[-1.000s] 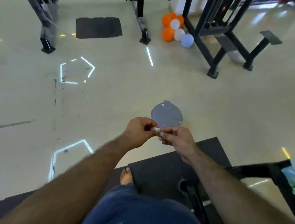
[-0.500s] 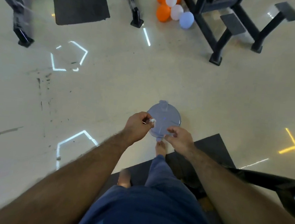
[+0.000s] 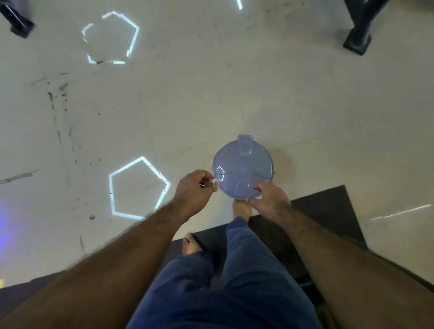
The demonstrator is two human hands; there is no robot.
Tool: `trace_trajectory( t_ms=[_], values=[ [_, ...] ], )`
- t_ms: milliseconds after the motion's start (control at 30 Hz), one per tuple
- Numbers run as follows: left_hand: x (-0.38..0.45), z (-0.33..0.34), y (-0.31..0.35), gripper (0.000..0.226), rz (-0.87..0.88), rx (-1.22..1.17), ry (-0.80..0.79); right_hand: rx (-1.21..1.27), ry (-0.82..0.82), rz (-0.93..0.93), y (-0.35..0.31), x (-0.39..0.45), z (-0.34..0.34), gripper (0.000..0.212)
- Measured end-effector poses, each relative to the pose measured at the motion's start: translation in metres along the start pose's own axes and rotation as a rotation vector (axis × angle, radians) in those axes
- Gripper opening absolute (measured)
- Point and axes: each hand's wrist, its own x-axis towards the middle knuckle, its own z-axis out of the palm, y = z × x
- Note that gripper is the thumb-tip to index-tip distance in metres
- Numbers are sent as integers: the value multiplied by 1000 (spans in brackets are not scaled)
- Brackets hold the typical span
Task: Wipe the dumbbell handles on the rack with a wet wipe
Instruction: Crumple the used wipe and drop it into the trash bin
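The left hand point(image 3: 195, 188) pinches a balled wipe point(image 3: 213, 182) beside the bin point(image 3: 243, 170) — likely to bin it. The right hand point(image 3: 270, 199) reaches for the lid's near edge, fingers loosely bent — gripping nothing visible.

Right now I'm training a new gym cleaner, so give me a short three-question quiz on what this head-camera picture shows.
1. True or false: the left hand pinches a small white wad.
2. Which thing lies under the right hand? A) an orange balloon B) the round bluish lid C) a dumbbell
3. Fill in: the person stands barefoot, partly on a dark ____.

Key
1. True. The white bit shows between thumb and fingers; whether it is the wet wipe cannot be told.
2. B. The hand is over the lid's near rim; contact cannot be judged. No dumbbell or balloon is in view.
3. Mat.
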Motion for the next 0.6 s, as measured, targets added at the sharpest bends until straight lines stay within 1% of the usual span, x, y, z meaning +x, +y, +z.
trace_trajectory(
  t_ms=[167, 233, 300, 367, 433, 533, 600],
  values=[
    [22, 28, -17, 3, -79, 15, -52, 1, -51, 62, 13, 24, 8, 38],
    [34, 39, -26, 9, -92, 26, -78, 3, -65, 72, 18, 34, 16, 32],
    [47, 47, -36, 21, -107, 25, -97, -25, -87, 72, 21, 45, 25, 33],
    [60, 55, -45, 25, -131, 30, -116, -34, -103, 77, 21, 56, 35, 33],
    [70, 61, -50, 22, -139, 38, -124, -33, -114, 103, 20, 65, 41, 30],
    [83, 70, -55, 9, -143, 28, -124, -114, -169, 88, 18, 73, 49, 35],
    [94, 76, -56, 17, -136, 21, -117, -139, -185, 78, 19, 81, 54, 39]
  ],
)
